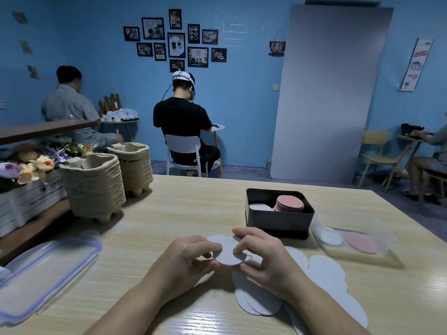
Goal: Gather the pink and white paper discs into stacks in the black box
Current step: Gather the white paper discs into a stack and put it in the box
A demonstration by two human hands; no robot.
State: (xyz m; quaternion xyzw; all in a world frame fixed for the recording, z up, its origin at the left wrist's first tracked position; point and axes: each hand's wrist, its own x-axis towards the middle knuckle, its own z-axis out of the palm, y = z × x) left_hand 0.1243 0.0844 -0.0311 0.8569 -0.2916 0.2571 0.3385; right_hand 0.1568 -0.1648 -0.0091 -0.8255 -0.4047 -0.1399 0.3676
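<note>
My left hand [191, 257] and my right hand [261, 252] both pinch a small bunch of white discs [226, 256] held between them just above the table. More white discs [324, 272] lie spread on the table under and to the right of my right hand. The black box [278, 223] stands just beyond my hands. Inside it a stack of pink discs [290, 204] sits on the right and white discs [258, 207] on the left.
A clear plastic container [350, 240] to the right of the box holds a white and a pink disc. Its lid [46, 269] lies at the left. Two stacks of pulp cup carriers [94, 187] and a flower crate [26, 197] stand at far left. People sit beyond the table.
</note>
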